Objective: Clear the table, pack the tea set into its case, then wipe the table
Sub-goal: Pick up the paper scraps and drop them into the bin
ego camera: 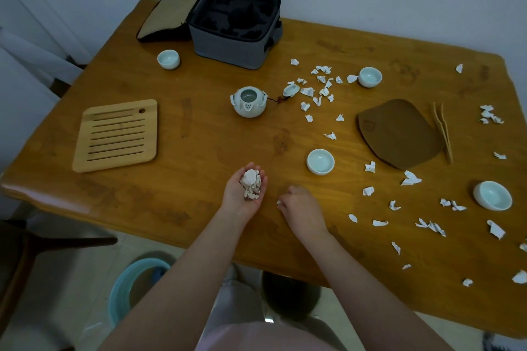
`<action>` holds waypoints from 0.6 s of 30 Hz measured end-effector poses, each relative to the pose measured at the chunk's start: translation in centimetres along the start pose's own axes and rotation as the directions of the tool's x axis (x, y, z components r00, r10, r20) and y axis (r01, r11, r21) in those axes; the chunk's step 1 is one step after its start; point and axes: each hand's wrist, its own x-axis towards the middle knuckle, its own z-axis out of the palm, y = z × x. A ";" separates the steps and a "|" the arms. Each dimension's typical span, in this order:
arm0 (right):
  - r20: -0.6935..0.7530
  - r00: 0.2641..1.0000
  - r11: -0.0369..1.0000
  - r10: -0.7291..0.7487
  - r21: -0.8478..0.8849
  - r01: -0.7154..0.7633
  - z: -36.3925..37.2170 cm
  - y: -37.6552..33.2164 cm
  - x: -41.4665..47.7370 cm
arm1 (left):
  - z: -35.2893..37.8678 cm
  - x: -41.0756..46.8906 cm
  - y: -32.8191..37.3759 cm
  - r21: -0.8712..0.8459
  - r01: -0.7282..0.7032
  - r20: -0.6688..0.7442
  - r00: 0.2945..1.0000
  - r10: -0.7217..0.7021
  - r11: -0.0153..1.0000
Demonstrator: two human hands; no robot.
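Observation:
My left hand [245, 189] is palm up over the table's near edge, cupping a pile of white paper scraps [251, 183]. My right hand [299, 205] rests beside it, knuckles up, pinching a small scrap [279, 202] at its fingertips. Many more scraps [319, 88] litter the table's middle and right side. A pale celadon teapot [248, 101] stands open, its lid [291, 90] lying beside it on a cord. Several matching cups stand around: far left [168, 59], far right [370, 76], near centre [320, 161], right edge [492, 195]. The grey case [228, 43] stands open at the back.
A slatted bamboo tray [115, 135] lies at the left. A brown cloth [399, 132] and bamboo tongs [443, 131] lie at the right. Under the table's near edge I see a blue bin [125, 285] and a dark bin [291, 296]. A dark chair [28, 245] stands at the left.

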 end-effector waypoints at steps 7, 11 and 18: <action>0.097 0.992 0.987 -0.084 -0.127 0.096 -1.1 -0.1 1.0 | -0.1 0.3 -0.3 0.011 0.002 -0.007 1.000 -0.002 1.000; 0.188 0.978 0.979 -0.089 -0.163 0.121 -2.4 -0.5 2.1 | 0.0 0.1 -0.5 0.020 0.000 -0.008 1.000 0.000 1.000; 0.243 0.967 0.975 -0.074 -0.185 0.121 -2.5 -0.7 2.7 | 0.2 0.2 -0.8 0.038 0.000 -0.018 1.000 0.001 0.999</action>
